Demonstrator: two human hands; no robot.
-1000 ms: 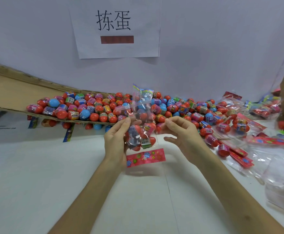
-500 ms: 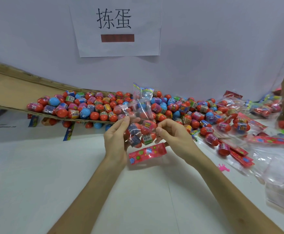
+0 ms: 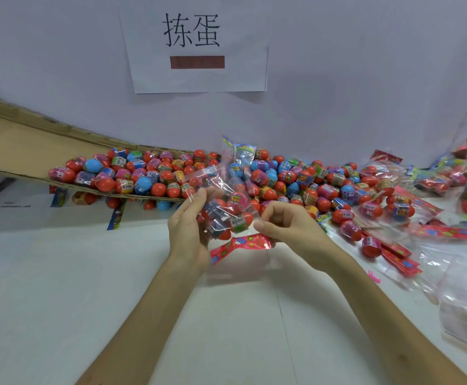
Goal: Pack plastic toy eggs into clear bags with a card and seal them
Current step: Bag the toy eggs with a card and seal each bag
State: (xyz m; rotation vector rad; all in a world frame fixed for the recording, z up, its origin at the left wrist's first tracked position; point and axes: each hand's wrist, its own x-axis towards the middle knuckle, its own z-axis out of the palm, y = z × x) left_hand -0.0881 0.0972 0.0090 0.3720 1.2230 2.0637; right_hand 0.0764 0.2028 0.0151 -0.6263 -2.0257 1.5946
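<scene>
Along the back edge of the worktop [image 3: 87, 273], heaped loose eggs [image 3: 282, 179], spilling left onto a cardboard sheet [image 3: 18, 145]. Filled packs [image 3: 438, 176] at the back right corner. Cards [image 3: 399, 250] and empty bags [image 3: 465, 273] along the right edge. Above the middle, one bag of eggs [image 3: 226, 195] between left hand [image 3: 187, 232] and right hand [image 3: 290, 226].

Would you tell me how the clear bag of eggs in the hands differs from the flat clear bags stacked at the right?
The held clear plastic bag bulges with toy eggs; the stacked flat bags look empty. The held bag is held between the left hand and right hand above the table; the flat bags lie on it. Both have a red flowered strip.
</scene>
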